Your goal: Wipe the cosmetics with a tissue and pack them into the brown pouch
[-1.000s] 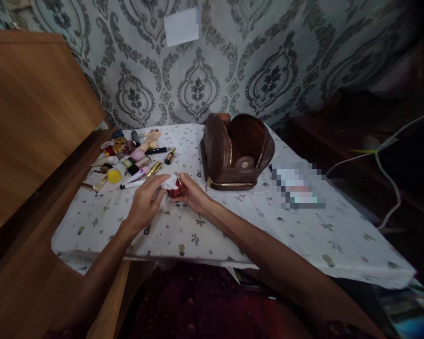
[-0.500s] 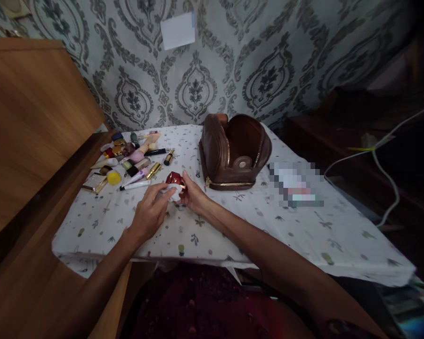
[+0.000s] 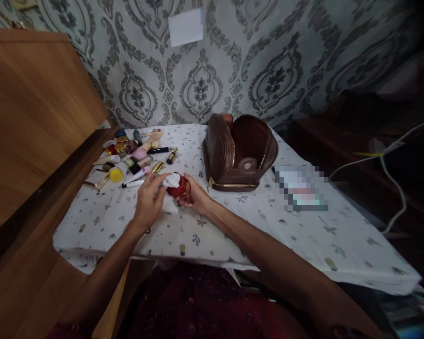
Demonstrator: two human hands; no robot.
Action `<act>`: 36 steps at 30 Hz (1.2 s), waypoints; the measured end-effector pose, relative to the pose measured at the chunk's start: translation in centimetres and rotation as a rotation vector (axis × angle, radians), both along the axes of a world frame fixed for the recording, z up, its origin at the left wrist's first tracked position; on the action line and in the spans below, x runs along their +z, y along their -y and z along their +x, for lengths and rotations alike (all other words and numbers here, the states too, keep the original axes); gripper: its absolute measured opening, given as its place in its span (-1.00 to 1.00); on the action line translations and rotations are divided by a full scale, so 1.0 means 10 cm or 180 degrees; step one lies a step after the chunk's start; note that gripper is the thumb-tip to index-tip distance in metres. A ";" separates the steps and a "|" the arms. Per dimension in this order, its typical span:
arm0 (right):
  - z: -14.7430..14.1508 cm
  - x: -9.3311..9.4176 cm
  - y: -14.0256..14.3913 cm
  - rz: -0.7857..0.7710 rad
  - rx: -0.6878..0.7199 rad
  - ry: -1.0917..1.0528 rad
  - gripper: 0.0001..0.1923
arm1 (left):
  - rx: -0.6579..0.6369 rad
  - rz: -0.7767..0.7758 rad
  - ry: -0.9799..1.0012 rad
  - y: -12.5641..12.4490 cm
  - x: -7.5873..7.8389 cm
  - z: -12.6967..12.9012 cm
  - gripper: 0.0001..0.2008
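Observation:
My right hand (image 3: 195, 197) holds a small red jar (image 3: 180, 187) just above the table's patterned cloth (image 3: 233, 221). My left hand (image 3: 149, 200) presses a crumpled white tissue (image 3: 170, 181) against the top of that jar. Both hands meet near the middle of the table, just left of an open brown leather pouch (image 3: 239, 151) with a gold zip. A spread of cosmetics (image 3: 134, 157) lies beyond my left hand: lipsticks, brushes, a yellow sponge, a pen and small pots.
A wooden cabinet (image 3: 31, 122) stands along the left side of the table. A blurred flat item (image 3: 301, 187) lies right of the pouch. White cables (image 3: 385, 162) hang at the right. Patterned wallpaper with a white note (image 3: 185, 26) is behind.
The jar has turned in my right hand, and my left hand has shifted the tissue from under the jar up onto its top. The view has drifted slightly.

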State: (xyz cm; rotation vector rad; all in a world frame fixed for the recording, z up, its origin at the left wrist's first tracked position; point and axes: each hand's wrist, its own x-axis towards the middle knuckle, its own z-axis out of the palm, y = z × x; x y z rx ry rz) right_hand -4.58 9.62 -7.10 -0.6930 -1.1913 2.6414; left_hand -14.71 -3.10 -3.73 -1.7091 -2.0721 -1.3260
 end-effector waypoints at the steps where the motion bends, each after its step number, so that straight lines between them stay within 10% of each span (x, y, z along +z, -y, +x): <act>1: 0.00 0.01 0.00 -0.0012 0.0006 -0.0014 -0.38 | 0.0061 -0.0012 0.0047 -0.01 -0.01 -0.03 -0.69; 20: -0.02 0.00 0.00 -0.1407 -0.0182 -0.0369 -0.44 | -0.0337 0.0278 -0.0381 0.09 -0.12 0.18 -0.68; 27: 0.10 0.02 -0.07 -0.1135 0.0712 -0.0614 -0.24 | -0.0074 0.0331 0.0110 0.06 -0.06 0.02 -0.74; 36: 0.08 0.02 -0.03 0.0181 0.0416 -0.0420 -0.56 | 0.0107 0.0372 0.0416 0.03 -0.04 -0.12 -0.78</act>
